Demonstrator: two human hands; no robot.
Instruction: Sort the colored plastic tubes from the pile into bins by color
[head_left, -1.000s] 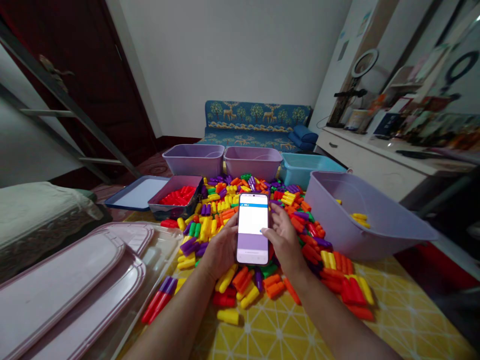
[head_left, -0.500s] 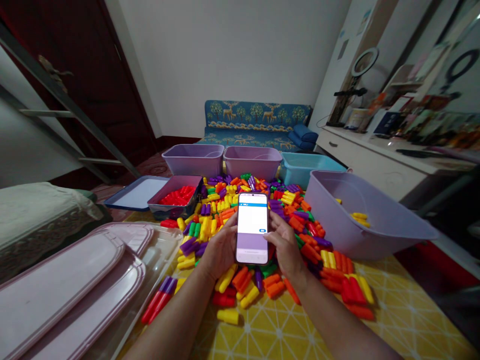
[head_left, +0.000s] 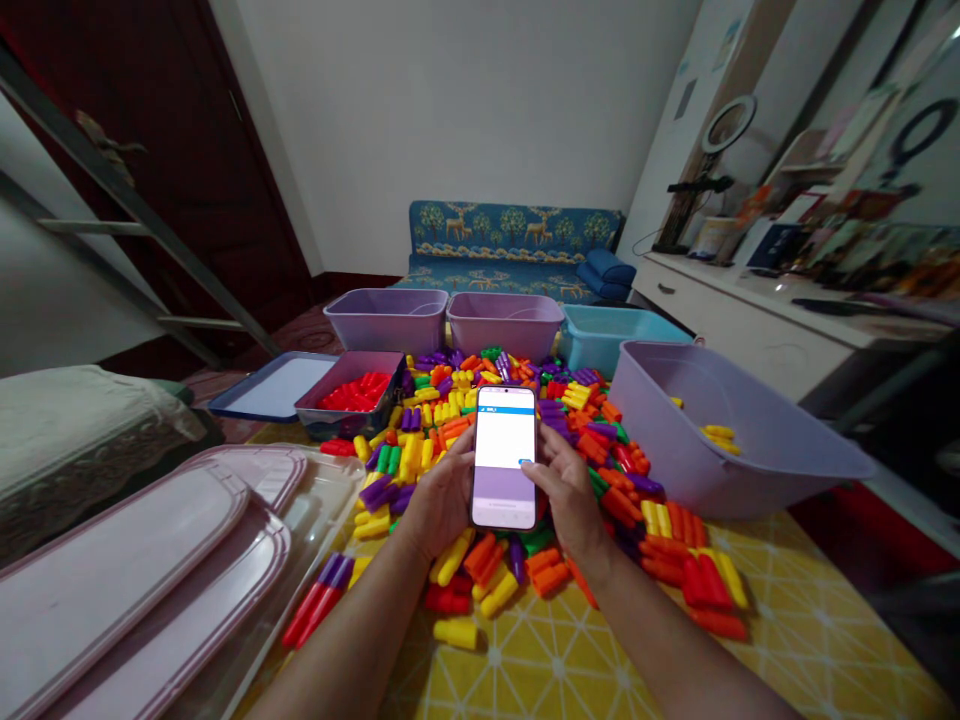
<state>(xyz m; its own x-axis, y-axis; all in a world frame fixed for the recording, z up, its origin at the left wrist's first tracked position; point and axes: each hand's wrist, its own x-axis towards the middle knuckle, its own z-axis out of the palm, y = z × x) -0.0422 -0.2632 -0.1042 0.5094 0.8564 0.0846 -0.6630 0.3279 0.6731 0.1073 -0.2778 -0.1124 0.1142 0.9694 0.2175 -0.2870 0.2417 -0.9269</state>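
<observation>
A lit smartphone (head_left: 504, 430) stands upright between my hands, its screen facing me. My left hand (head_left: 444, 497) grips its left edge, with the fingers going behind it. On the other side, my right hand (head_left: 568, 490) holds the right edge, and its thumb rests on the screen near a small blue button. Beneath and around the phone spreads a heap of short plastic tubes in yellow, orange, red, purple and green. A yellow tube (head_left: 456, 632) lies in front of my left hand. The fingers behind the phone are hidden.
Purple bins (head_left: 386, 325) and a blue bin (head_left: 622, 340) line the back. A large lilac bin (head_left: 675, 460) with yellow pieces stands right. A box (head_left: 345, 415) of red pieces is at the left, near pale lids (head_left: 112, 540). The yellow patterned tablecloth (head_left: 600, 665) shows in front.
My right thumb has shifted slightly up and left on the screen, onto the small blue button. The phone and my left hand have stayed in place.
</observation>
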